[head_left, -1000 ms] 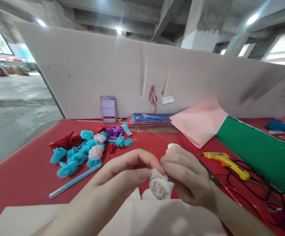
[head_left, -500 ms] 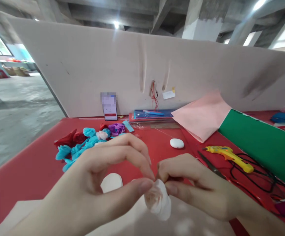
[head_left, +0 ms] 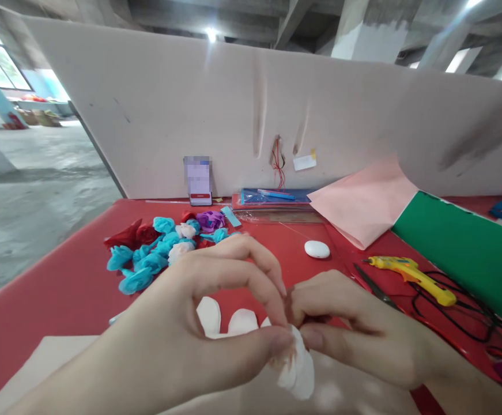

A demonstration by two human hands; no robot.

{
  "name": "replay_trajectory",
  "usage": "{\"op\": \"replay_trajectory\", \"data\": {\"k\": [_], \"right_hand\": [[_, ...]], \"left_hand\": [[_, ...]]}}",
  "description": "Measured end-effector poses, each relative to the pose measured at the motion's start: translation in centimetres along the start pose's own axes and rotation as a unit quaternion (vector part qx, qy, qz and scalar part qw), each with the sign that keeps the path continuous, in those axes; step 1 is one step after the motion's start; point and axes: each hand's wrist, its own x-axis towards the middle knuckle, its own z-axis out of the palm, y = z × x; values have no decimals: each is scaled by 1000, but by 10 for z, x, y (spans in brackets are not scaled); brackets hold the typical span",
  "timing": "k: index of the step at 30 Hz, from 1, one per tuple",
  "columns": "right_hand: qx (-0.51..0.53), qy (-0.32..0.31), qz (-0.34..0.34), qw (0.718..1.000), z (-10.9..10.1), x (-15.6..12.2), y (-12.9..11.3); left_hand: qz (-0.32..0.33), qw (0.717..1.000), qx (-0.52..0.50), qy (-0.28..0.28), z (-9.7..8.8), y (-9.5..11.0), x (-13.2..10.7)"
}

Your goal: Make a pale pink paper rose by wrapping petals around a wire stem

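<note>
Both my hands meet low in the middle, around a small white crepe-paper flower (head_left: 299,372) with layered petals and brownish marks near its base. My left hand (head_left: 173,328) pinches its upper edge between thumb and forefinger, the other fingers curved above. From the other side, my right hand (head_left: 358,328) grips the flower with thumb and bent fingers; those fingertips are partly hidden. Just beyond, loose white rounded petals (head_left: 242,321) lie on the table, partly covered by my left hand. Beneath my hands is a pale sheet (head_left: 64,357).
On the red table (head_left: 82,253), blue, red, purple and white paper flowers (head_left: 151,262) are heaped at left. A phone (head_left: 199,181) leans on the white partition (head_left: 168,104). A white case (head_left: 317,249), scissors (head_left: 376,287), yellow glue gun (head_left: 412,276) with black cord, pink sheet (head_left: 363,207) and green board (head_left: 462,253) stand right.
The view has shifted slightly, and my hands with the flower sit a little further right. The flower has turned, showing more of its outer petals. More loose white petals show behind my left hand.
</note>
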Motion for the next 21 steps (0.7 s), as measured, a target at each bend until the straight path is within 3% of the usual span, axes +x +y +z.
{"op": "replay_trajectory", "data": {"k": [6,11,21], "right_hand": [[-42,6,-53,998,0,-2,1],[-18,4,-94,995,-1,-1,6],[-9,-3,-83,997,-1,1,10]], "left_hand": [[5,1000,-11,-5,-1,-3,-2],[13,999,-34,-24,-1,2,-2],[7,998,-57,-39,2,3,-2]]}}
